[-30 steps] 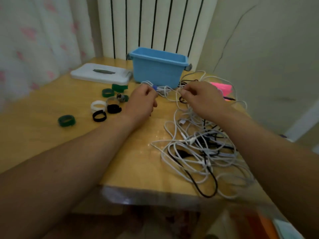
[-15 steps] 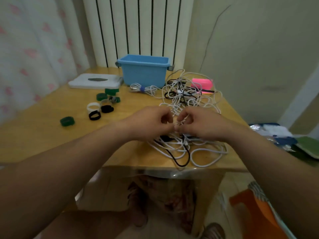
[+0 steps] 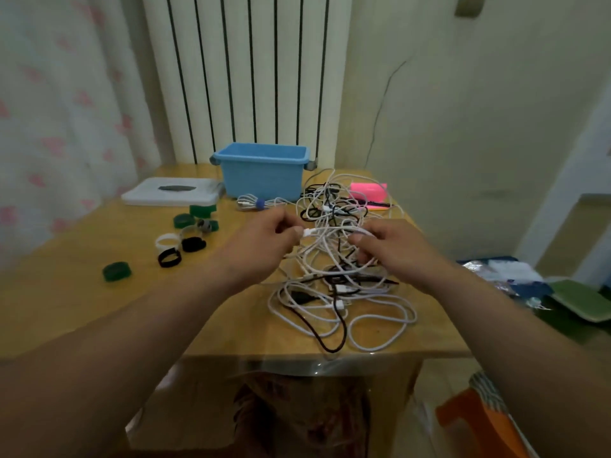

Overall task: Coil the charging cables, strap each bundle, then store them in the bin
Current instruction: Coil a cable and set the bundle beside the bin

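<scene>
Head view: left hand (image 3: pixel 264 241) pinches the plug (image 3: pixel 306 232) of a white cable (image 3: pixel 334 229); right hand (image 3: pixel 396 251) grips its cord, stretched sideways between them above the tangle (image 3: pixel 340 292), in front of the blue bin (image 3: pixel 264 173).

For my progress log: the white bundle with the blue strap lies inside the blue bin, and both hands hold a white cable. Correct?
Not inside: the head view shows the strapped bundle on the table in front of the blue bin. The left hand and right hand do hold a white cable.
</scene>
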Motion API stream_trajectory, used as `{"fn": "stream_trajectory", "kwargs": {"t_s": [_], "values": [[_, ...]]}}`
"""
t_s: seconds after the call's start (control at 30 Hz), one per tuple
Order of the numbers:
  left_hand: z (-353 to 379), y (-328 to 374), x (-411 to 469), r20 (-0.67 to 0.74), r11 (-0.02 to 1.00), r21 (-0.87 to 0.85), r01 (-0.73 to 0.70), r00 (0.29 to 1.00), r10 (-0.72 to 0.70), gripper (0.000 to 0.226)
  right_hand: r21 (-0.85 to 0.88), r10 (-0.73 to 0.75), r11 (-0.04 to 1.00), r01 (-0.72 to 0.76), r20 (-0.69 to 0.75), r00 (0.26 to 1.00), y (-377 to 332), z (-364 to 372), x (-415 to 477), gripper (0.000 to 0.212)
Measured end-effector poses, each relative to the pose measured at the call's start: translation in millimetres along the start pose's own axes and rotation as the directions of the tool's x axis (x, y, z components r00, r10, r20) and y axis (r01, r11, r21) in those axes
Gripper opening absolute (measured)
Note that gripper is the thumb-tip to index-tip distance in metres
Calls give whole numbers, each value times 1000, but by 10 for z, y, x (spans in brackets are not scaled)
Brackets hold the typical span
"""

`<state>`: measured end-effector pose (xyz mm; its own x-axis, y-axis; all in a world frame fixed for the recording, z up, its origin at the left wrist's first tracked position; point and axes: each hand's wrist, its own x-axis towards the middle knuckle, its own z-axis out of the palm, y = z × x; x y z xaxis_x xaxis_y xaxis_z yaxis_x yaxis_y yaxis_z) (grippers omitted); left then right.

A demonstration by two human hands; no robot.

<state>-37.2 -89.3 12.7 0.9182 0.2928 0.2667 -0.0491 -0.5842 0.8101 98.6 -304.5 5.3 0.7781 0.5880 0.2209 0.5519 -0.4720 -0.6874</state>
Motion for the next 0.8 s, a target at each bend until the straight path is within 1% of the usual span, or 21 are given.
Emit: {"fn": "stream_trajectory", "kwargs": {"t_s": [0.07,0.13,0.17,0.2,0.23,0.27,0.3,0.33,0.37,0.4,0.43,0.47,0.5,0.57,0.6,0.67,0.7,0.73,0.8], "values": [[39,8,-70,71,991,-116,63,996,-55,15,166,85,983,-76,-46,995,2,61,57,26],[61,0,-144,193,971,-194,137,976,-99,34,283,164,950,-129,-106,981,-15,107,112,24],[67,-3,-169,242,973,-170,156,964,-112,47,323,193,936,-140,-138,971,-29,114,140,24],[64,13,-202,269,983,-108,150,956,-117,56,351,213,925,-143,-168,962,-43,106,170,24],[59,14,-220,268,993,-20,115,958,-106,58,362,226,921,-147,-188,956,-49,88,202,24],[45,17,-228,227,994,87,60,971,-79,51,348,228,925,-152,-190,955,-45,61,231,23],[21,7,-208,150,987,163,5,988,-30,37,311,218,937,-158,-171,961,-21,27,246,23],[-20,-5,-181,64,985,172,-13,998,2,31,255,199,953,-162,-130,971,20,-9,246,23],[-80,-26,-144,-16,995,104,2,1000,0,36,191,173,969,-156,-75,982,66,-42,231,24],[-161,-32,-96,-77,998,-37,44,996,-46,42,121,145,983,-141,-18,989,104,-72,200,26],[-251,-16,-45,-106,980,-188,73,990,-94,43,37,116,992,-117,30,993,131,-96,159,29],[-352,19,6,-120,952,-295,80,986,-120,41,-58,85,995,-81,70,994,136,-118,118,33],[-448,54,61,-128,943,-326,63,986,-111,38,-150,57,988,-41,106,993,119,-136,88,39],[-596,166,166,-141,965,-263,5,989,-44,35,-275,22,961,19,147,989,-1,-179,57,45],[-652,244,214,-148,975,-222,-30,989,-3,36,-299,-4,953,43,130,992,-101,-198,67,49],[-726,414,309,-160,981,-166,-96,985,69,37,-265,-94,959,99,30,995,-342,-214,138,61],[-748,506,348,-158,982,-143,-121,983,98,36,-205,-132,971,127,-11,991,-477,-204,201,67],[-759,590,389,-150,982,-131,-138,982,118,36,-115,-158,981,155,-15,987,-624,-185,264,74],[-764,706,478,-134,976,-143,-166,980,147,34,90,-199,977,193,67,978,-888,-113,401,86]]}}
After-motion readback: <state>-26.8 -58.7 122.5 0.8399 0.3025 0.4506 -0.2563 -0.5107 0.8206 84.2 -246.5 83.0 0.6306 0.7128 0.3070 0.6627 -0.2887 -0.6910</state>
